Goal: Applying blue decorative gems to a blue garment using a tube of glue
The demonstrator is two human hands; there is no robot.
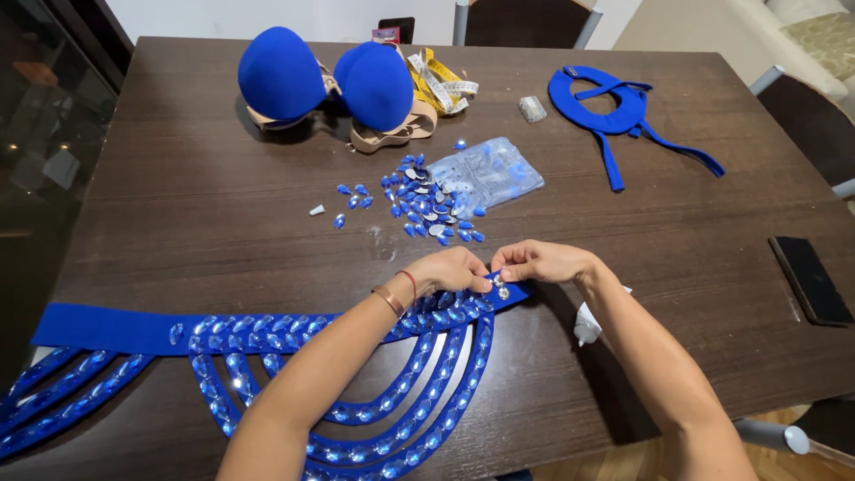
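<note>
A long blue fabric band (116, 328) lies across the near part of the dark wooden table (223, 223), with several hanging loops (427, 392) covered in blue gems. My left hand (450, 269) and my right hand (537, 261) meet at the band's right end, fingertips pinched together over a small clear gem (501, 289) on the fabric. Loose blue teardrop gems (419, 196) lie scattered just beyond my hands, beside a clear plastic bag (488, 174) with more gems.
A blue padded bra (334, 85) and a yellow measuring tape (438, 82) sit at the far side. A blue strap piece (614, 111) lies far right. A black phone (810, 279) rests at the right edge; a white glue bottle (585, 328) lies under my right forearm.
</note>
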